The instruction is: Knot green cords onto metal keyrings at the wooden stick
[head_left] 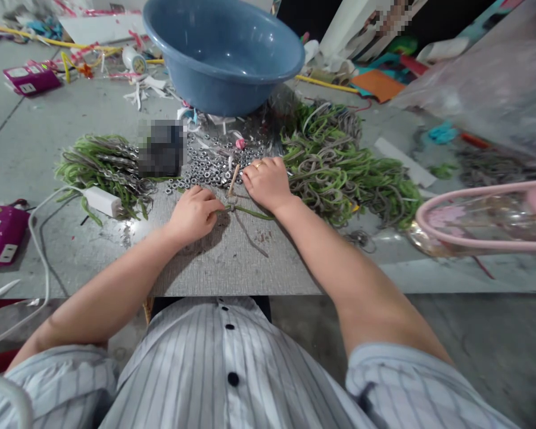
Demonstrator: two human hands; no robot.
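Observation:
My left hand (195,214) is closed, with thumb and fingers pinching a green cord (254,212) just above the tabletop. That cord runs to the right and passes under my right wrist. A grey cord (250,235) crosses it at a small knot-like spot, and its loose end trails toward the table edge. Beside this crossing a thin wooden peg (234,179) stands tilted. My right hand (268,182) rests at the edge of a spread of metal nuts (209,164), its fingers curled near the peg. What lies under those fingers is hidden.
Bundles of green and grey cords lie left (93,158) and right (339,167). A blue basin (227,89) stands behind the nuts. A white adapter (102,201) with a cable, purple boxes (31,77) and a pink-rimmed clear item (486,217) are around.

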